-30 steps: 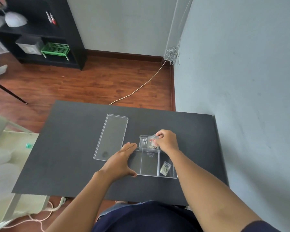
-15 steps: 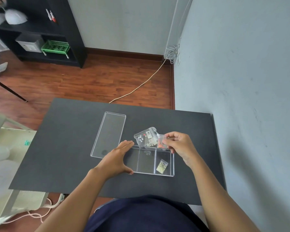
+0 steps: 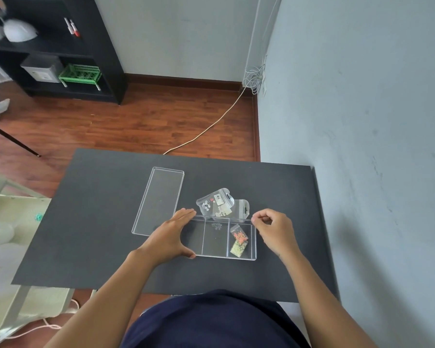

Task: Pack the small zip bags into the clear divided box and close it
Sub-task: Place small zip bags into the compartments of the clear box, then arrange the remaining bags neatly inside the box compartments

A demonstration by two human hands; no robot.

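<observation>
The clear divided box [image 3: 215, 256] lies open on the black table [image 3: 98, 222]. Its right compartment holds an orange zip bag [image 3: 239, 233] and a yellow-green zip bag [image 3: 238, 248]. Just behind the box lies a small heap of clear zip bags [image 3: 217, 203]. My left hand [image 3: 170, 237] rests flat against the box's left end, fingers spread along its side. My right hand [image 3: 274, 229] hovers at the box's far right corner with fingers curled and nothing visible in them. The clear lid [image 3: 158, 200] lies flat to the left of the box.
A grey wall [image 3: 362, 121] runs close along the table's right edge. A black shelf unit [image 3: 60, 46] with a green basket [image 3: 80, 72] stands on the wooden floor beyond. A cable [image 3: 211, 124] crosses the floor. A white chair [image 3: 8, 247] is at the left.
My right hand lifted an orange zip bag off the heap, brought it right, and released it into the box's right compartment. My left hand stayed on the box.
</observation>
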